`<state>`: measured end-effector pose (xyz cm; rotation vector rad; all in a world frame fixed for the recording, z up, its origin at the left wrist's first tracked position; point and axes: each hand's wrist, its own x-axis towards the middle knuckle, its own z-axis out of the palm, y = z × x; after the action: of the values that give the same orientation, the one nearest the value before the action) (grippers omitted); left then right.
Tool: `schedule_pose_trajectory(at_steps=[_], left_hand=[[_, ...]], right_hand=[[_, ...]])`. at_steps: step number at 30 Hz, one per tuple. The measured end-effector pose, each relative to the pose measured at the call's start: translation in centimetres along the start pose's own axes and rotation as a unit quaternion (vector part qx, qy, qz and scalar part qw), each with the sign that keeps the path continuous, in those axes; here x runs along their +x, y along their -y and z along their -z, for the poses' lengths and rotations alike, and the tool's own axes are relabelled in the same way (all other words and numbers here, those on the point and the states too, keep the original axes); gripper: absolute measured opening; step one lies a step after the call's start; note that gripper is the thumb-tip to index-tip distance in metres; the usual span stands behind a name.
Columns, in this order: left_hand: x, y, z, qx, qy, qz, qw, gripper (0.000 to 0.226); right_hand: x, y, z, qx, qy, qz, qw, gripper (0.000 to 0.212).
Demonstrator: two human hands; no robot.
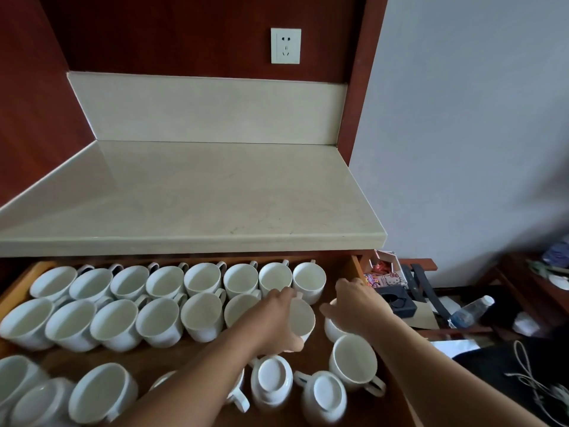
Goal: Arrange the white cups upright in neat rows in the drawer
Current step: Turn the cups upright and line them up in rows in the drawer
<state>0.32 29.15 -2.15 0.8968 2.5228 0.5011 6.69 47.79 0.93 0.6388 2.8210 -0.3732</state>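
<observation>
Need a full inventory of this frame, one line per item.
Back-row cups: eight, white, upright, drawer rear.
Second-row cups: six free, white, upright.
Front cups: at least seven, white, unsorted, two upside down.
Drawer: one, brown wood, open.
Countertop: one, beige, above drawer.
Socket: one, white, back panel.
Bottle: one, clear plastic, clutter at right.
Left hand: fingers round seventh second-row cup.
Right hand: over end cup, row's right; grip hidden.

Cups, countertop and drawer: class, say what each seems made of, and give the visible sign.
Cups: probably glazed ceramic; glossy white, thick walls, raised foot rings on the upturned ones.
Countertop: polished stone, perhaps marble or an imitation; cream, faint veins, soft sheen.
Drawer: wood or veneer, seemingly varnished; reddish-brown with a slight shine.
</observation>
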Motion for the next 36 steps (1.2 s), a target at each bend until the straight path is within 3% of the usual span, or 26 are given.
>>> schedule_pose_trajectory(at_steps=[6,14,20,23,36], left_hand=[[1.1,-0.4,-0.6,0.093,0.005,-0.019,0.995,0.07],[1.6,0.5,-1.6,0.216,-0.046,-0.036,0.975,0.067],[1.8,0.8,-2.0,0.223,-0.064,-0.028,0.972,0.065],[1.9,1.3,-2.3,0.213,-0.07,-0.025,0.974,0.077],[1.5,1.9,-2.3,0.202,-0.078,-0.018,0.976,0.078]], right_hand=[[0.3,-0.7,-2.0,-0.073,0.045,0.034,0.996,0.062],[0.9,-1.1,-2.5,-0.122,0.004,0.044,0.992,0.065],[1.3,-1.4,-2.6,-0.148,0.002,0.075,0.986,0.05],[1.4,-1.6,-2.5,-0.144,0.001,0.085,0.986,0.046],[1.4,-2.0,-2.5,-0.125,0.006,0.099,0.987,0.051]])
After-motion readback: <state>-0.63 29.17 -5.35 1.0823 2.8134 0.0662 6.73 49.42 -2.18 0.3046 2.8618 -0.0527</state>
